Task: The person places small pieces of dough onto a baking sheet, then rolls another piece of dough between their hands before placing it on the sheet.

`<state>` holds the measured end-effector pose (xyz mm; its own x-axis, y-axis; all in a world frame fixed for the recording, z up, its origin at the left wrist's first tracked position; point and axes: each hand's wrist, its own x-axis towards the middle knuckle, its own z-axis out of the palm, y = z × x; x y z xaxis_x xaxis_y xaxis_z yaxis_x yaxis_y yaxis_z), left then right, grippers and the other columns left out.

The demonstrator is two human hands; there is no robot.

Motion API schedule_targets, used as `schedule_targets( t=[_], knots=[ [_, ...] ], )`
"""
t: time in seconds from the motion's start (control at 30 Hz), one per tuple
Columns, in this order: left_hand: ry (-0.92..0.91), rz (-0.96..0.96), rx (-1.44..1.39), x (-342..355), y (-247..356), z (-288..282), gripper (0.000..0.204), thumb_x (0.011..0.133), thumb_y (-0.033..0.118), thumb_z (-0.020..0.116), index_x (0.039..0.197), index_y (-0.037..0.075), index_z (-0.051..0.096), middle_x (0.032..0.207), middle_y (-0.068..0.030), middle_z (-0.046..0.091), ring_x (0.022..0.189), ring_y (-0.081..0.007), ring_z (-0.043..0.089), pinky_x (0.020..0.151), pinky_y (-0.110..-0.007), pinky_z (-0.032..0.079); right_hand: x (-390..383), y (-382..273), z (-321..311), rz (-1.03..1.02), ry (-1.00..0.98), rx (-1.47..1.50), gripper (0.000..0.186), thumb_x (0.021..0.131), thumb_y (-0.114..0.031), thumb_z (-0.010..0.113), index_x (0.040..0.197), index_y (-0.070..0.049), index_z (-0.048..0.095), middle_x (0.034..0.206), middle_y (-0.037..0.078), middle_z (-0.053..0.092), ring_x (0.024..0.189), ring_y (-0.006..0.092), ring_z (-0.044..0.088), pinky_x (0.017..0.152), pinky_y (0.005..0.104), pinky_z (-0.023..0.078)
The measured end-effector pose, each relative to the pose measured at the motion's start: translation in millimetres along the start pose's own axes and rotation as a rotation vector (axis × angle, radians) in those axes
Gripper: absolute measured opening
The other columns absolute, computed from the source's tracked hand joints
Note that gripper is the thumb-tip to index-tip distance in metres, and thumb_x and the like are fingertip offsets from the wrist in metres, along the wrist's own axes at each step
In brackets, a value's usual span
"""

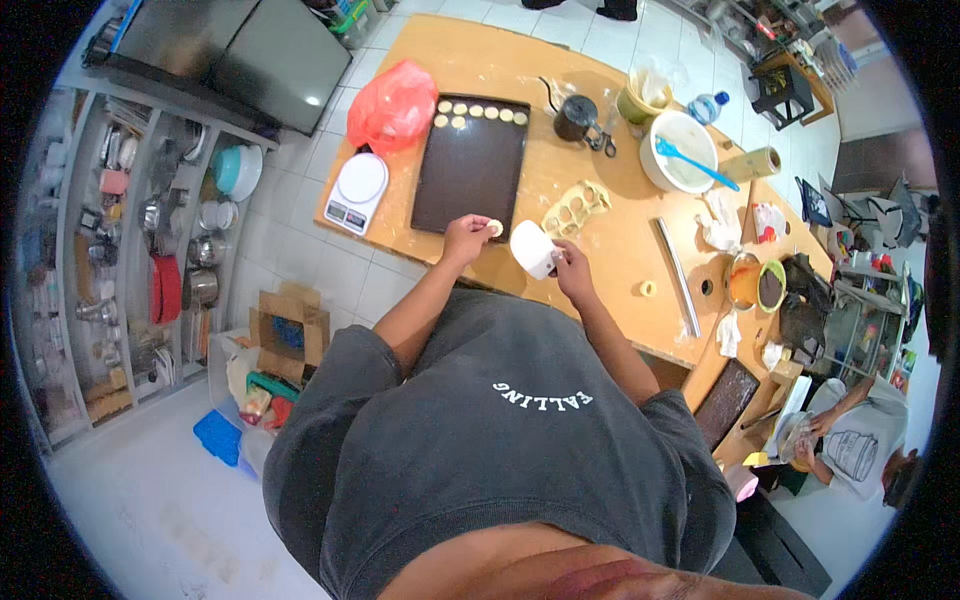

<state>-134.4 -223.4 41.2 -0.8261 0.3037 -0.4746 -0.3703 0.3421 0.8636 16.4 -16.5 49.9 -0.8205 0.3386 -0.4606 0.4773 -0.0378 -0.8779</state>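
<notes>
My left hand (468,240) pinches a small pale dough round (495,228) over the near edge of a dark baking tray (468,165). Two rows of similar dough rounds (477,112) lie along the tray's far end. In my right hand (571,272) is a flat white dough scraper (533,249), gripped at its right edge and tilted beside the tray's near right corner. Just beyond the scraper, a rolled dough sheet (577,207) with round holes cut out of it rests on the wooden table (610,240). A small ring cutter (648,289) lies to the right.
Left of the tray are a white kitchen scale (360,188) and a red plastic bag (393,105). A white bowl (680,150) with a blue spatula (695,162), a black grinder-like appliance (575,118) and a metal rolling pin (678,277) occupy the right side. Another person (850,440) works at lower right.
</notes>
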Motion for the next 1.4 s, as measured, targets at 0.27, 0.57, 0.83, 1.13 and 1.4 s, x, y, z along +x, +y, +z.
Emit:
schedule_targets(
  t=[0.27,0.57,0.83,1.13,1.4],
  knots=[
    [-0.067,-0.056,-0.091,72,-12,-105,0.02,0.084,0.016,0.076,0.097,0.002,0.071,0.086,-0.003,0.071,0.07,-0.0074,0.059,0.064,-0.025,0.049,44,-15,72,0.049,0.093,-0.001,0.028,0.099,-0.008,0.05,0.125,-0.002,0.056,0.092,0.007,0.066,0.076,0.0144,0.064,0.064,0.0274,0.054],
    [-0.074,-0.054,0.046,122,9,-140,0.019,0.083,0.014,0.073,0.099,0.005,0.072,0.086,-0.0015,0.069,0.076,-0.0098,0.061,0.07,-0.027,0.049,91,-11,114,0.021,0.169,0.077,0.024,0.099,-0.01,0.053,0.12,-0.001,0.059,0.09,0.008,0.068,0.075,0.0136,0.064,0.063,0.0285,0.054],
    [-0.135,0.16,0.073,177,22,-110,0.038,0.082,0.007,0.072,0.118,0.002,0.063,0.091,-0.0051,0.07,0.086,-0.0135,0.064,0.08,-0.029,0.051,102,14,110,-0.061,0.269,-0.057,0.026,0.099,-0.011,0.052,0.122,-0.001,0.057,0.089,0.008,0.066,0.072,0.0123,0.061,0.061,0.0269,0.051],
    [-0.046,0.247,0.393,225,55,-70,0.051,0.08,0.019,0.074,0.128,0.008,0.057,0.089,-0.0081,0.071,0.086,-0.0241,0.068,0.079,-0.038,0.052,55,-6,107,0.17,0.397,0.128,0.025,0.099,-0.008,0.05,0.121,-0.001,0.059,0.087,0.008,0.068,0.069,0.0112,0.059,0.06,0.0269,0.049],
    [-0.064,0.435,0.599,257,75,-72,0.061,0.086,0.023,0.067,0.141,0.014,0.043,0.088,-0.0056,0.07,0.082,-0.0267,0.068,0.076,-0.042,0.052,34,1,115,0.205,0.403,0.136,0.026,0.099,-0.009,0.051,0.123,-0.001,0.057,0.093,0.008,0.069,0.077,0.0116,0.062,0.063,0.027,0.051]
  ],
)
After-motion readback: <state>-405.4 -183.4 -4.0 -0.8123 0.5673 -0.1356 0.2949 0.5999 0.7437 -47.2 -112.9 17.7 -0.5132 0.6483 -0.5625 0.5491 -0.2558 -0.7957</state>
